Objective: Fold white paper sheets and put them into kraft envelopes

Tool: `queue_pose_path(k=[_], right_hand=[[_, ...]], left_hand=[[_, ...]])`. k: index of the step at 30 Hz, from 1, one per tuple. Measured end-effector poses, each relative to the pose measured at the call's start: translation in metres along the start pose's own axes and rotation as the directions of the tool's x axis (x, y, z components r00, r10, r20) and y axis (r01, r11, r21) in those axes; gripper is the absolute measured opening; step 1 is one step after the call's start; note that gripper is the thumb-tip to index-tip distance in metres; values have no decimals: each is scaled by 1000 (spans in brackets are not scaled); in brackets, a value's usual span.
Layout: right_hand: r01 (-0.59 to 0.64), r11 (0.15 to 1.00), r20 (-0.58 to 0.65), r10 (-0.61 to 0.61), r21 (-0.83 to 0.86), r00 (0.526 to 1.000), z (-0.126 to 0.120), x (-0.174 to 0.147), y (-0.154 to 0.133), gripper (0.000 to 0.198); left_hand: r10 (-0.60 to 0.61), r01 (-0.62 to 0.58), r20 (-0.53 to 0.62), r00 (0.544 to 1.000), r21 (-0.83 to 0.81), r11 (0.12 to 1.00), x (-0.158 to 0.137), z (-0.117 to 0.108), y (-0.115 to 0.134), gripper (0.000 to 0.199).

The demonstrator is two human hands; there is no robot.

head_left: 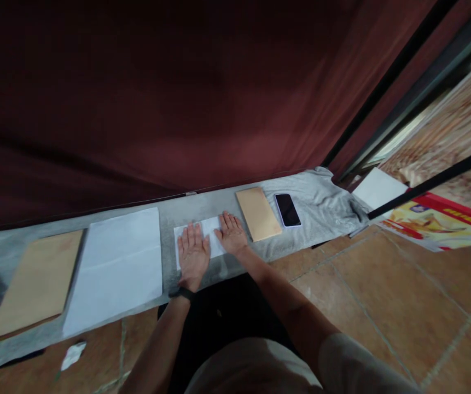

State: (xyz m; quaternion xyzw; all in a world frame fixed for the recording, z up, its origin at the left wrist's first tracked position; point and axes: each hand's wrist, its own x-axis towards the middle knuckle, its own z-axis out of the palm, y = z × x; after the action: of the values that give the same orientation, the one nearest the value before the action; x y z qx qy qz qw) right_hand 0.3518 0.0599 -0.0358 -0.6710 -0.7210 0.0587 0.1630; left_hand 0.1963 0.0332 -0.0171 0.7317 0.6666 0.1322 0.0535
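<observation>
A small white sheet of paper [212,237] lies on the grey cloth in front of me, wider than it is deep. My left hand [193,254] rests flat on its left part, fingers stretched away from me, a dark band on the wrist. Flat on the paper's right end is my right hand [232,235], its fingers extended and slightly spread. Just right of that hand lies a tan envelope [259,213]. To the left of my left hand is a stack of large white paper [120,262]. Whether the small sheet is folded, I cannot tell.
A phone [288,210] lies right of the envelope. Larger brown envelopes [38,279] are at the far left of the grey cloth [321,202]. A dark red curtain [202,109] hangs behind. On the tiled floor are a paper scrap [73,354] and, at right, a printed box [436,219].
</observation>
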Motion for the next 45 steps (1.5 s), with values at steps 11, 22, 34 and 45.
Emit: queue_pose_path(k=[11,22,34,45], right_hand=[[-4,999,-6,4,49,1000,6,-4,-38,57],[56,997,-37,-55,44,998,10,-18,-10,60],[44,999,-93,-43,7,995,12,-23,4,64],[55,998,-94,-56,-18,994,14,-24,7,64]], left_hand=[[98,-102,41,994,115,988,-7,12,-20,60],[30,-29,-46,998,33,999,-14,18,-31,66],[86,-87,-107,991,3,996,-8,17,-7,66],[-109,101,-126,986,-68,993,-21,9,-31,68]])
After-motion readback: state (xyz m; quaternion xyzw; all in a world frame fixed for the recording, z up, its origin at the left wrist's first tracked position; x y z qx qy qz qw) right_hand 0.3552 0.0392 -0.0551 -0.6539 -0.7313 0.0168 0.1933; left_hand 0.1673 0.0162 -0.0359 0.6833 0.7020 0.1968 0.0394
